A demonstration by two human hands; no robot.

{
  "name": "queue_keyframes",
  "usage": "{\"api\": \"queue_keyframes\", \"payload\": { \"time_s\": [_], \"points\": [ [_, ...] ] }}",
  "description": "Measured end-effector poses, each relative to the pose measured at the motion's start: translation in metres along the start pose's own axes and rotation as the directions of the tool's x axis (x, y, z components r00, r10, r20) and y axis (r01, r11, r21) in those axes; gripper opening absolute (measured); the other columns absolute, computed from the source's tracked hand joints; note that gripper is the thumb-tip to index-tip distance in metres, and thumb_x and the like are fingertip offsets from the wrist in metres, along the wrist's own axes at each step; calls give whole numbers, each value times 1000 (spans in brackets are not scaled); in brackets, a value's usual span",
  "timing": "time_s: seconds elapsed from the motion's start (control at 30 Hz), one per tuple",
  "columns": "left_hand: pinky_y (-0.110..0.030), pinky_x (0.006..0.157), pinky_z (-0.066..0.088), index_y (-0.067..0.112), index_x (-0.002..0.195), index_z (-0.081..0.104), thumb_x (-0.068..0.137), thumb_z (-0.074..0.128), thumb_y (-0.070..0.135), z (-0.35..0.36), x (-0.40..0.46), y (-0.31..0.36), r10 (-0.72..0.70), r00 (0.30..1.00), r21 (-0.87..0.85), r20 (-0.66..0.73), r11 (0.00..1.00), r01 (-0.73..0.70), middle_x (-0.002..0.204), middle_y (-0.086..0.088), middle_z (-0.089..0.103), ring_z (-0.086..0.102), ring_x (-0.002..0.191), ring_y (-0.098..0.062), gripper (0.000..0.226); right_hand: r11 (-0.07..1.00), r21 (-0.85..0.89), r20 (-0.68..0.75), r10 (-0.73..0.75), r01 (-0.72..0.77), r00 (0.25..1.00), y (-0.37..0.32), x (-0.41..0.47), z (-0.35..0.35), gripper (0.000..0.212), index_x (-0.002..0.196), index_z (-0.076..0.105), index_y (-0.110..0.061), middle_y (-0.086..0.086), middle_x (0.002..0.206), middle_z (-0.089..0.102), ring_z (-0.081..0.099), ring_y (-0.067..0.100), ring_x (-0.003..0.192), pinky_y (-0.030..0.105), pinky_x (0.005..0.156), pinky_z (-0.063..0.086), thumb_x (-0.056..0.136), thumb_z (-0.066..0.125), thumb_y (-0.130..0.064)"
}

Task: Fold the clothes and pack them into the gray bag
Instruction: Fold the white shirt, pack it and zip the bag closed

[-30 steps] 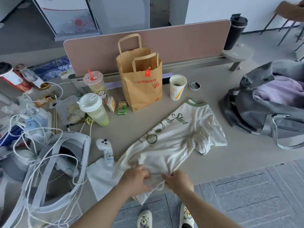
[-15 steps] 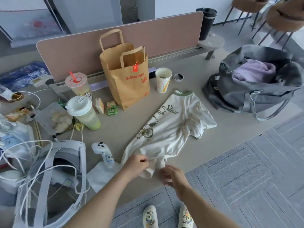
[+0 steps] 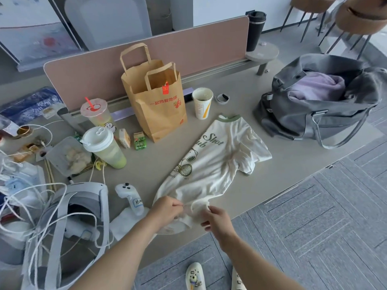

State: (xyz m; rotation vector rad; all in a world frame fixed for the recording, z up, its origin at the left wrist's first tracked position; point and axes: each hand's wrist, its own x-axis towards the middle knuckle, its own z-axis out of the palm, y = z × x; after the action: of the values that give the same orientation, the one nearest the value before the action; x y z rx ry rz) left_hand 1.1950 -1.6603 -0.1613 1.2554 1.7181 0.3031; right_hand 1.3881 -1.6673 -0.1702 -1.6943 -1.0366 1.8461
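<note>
**Setting: shared office workspace**

Office desk (image 3: 146, 168) with a pink divider panel (image 3: 146, 57) mounted along its back edge, as at paired workstations. Floor of gray carpet tiles (image 3: 324, 216). Brown tub chairs (image 3: 360, 17) on thin metal legs at far right. Whiteboard-type panel (image 3: 31, 36) leaning at upper left. Desk clutter: takeaway paper bags (image 3: 159, 105), drink cups (image 3: 104, 147), VR headset (image 3: 79, 208) with white cables.
</note>
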Motion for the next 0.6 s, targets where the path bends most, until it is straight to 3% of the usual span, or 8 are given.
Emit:
{"api": "queue_keyframes", "payload": {
  "time_s": [0.07, 0.17, 0.2, 0.27, 0.33, 0.4, 0.5, 0.6],
  "points": [
    [-22, 48, 31, 19, 44, 63, 64, 54, 18, -4, 1, 4, -36, 994, -204, -107, 979, 13, 45, 1, 57, 41, 39, -5, 22, 997, -13, -31, 74, -75, 997, 10, -5, -1, 23, 84, 71, -3, 7, 66, 65, 54, 18, 56, 27, 52, 41, 93, 54, -16],
    [-24, 47, 22, 18, 43, 56, 58, 52, 17, -12, 1, 19, -41, 982, -427, -186, 903, -43, 38, 8, 40, 31, 38, -5, 15, 869, -420, 117, 337, -261, 934, 31, -21, 2, 16, 82, 62, -3, 9, 67, 66, 55, 15, 45, 29, 48, 48, 89, 51, -12],
    [-25, 46, 22, 19, 46, 57, 58, 52, 18, -11, 0, 25, -6, 991, -397, -133, 917, -48, 39, 10, 38, 31, 40, -6, 13, 805, -511, 179, 441, -301, 879, 36, -27, 5, 13, 92, 58, -2, 8, 70, 68, 57, 14, 44, 28, 47, 50, 90, 50, -12],
    [-20, 41, 28, 21, 66, 67, 63, 55, 19, -5, -2, 32, 35, 994, -272, 106, 962, -5, 41, 9, 45, 37, 39, -6, 12, 759, -538, 219, 545, -366, 809, 42, -27, 8, 24, 109, 50, 0, 5, 67, 68, 56, 15, 39, 24, 41, 48, 92, 48, -16],
    [-17, 45, 37, 19, 80, 71, 73, 56, 12, 7, -3, 30, -1, 930, -105, 368, 994, 42, 51, 6, 61, 49, 42, -6, 18, 719, -587, 151, 548, -372, 823, 44, -19, 7, 21, 106, 52, -3, 3, 69, 65, 54, 15, 39, 23, 41, 44, 95, 43, -19],
    [-20, 53, 42, 27, 82, 72, 77, 51, 9, 15, -1, 17, -59, 906, 59, 420, 998, 37, 68, 3, 70, 56, 52, -11, 28, 664, -663, 64, 510, -345, 858, 46, -9, 0, 19, 96, 58, -6, 6, 81, 67, 55, 15, 45, 23, 44, 41, 95, 42, -15],
    [-24, 68, 45, 30, 97, 71, 83, 47, 12, 12, 3, 0, -64, 994, 270, 89, 962, 38, 98, 5, 71, 63, 78, -13, 33, 706, -640, -94, 320, -304, 943, 46, -3, -20, 23, 79, 64, -13, 4, 80, 72, 62, 17, 55, 24, 49, 44, 91, 45, -16],
    [-30, 86, 47, 25, 111, 67, 89, 47, 15, 2, 10, -13, -9, 980, 363, -197, 928, 82, 120, -3, 61, 60, 106, -25, 31, 828, -517, -241, 104, -219, 965, 39, -1, -31, 20, 75, 62, -16, 2, 75, 70, 62, 21, 63, 29, 59, 46, 85, 46, -23]
  ]
}}
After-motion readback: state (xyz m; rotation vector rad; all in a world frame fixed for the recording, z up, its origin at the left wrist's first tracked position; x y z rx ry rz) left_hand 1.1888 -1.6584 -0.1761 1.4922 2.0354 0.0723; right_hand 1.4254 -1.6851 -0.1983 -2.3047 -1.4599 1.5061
